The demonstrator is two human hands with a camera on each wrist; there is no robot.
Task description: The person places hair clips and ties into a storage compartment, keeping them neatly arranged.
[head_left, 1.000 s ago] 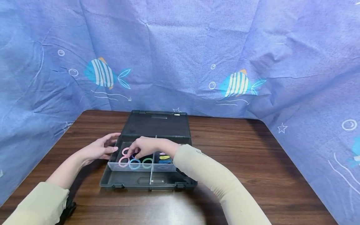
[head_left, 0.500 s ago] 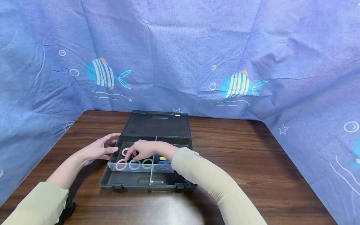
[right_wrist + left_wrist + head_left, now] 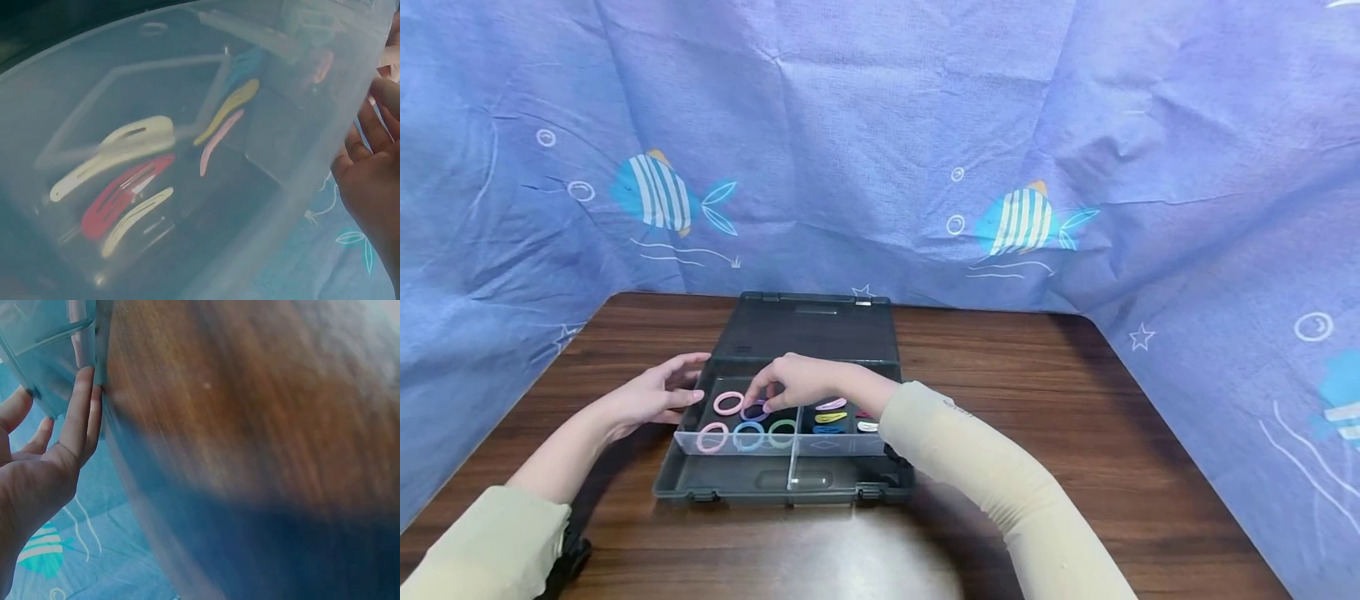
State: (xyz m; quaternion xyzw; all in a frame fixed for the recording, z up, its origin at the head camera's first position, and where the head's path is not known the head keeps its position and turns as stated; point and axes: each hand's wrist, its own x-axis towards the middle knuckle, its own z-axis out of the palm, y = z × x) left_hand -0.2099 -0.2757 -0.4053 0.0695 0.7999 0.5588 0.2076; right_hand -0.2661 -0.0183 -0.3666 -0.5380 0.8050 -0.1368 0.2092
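My right hand reaches into the left compartment of a grey see-through box, thumb and forefinger pinching a purple hair tie. Around it lie an upper pink hair tie, a lower pink one, a blue hair tie and a green hair tie. On the box's left side rests my left hand, its fingertips against the wall and fingers mostly straight; the left wrist view shows these fingers touching the box edge. Part of the purple tie is hidden by the right fingers.
Snap hair clips lie in the right compartment, among them a yellow clip and a red clip. Behind, the box's lid lies folded back. A wooden table carries the box; a blue fish-print cloth hangs behind.
My right hand has moved from the lower pink hair tie to the purple one, baring more of the hair clips. My left hand stays at the box's side. The head view has shifted slightly.
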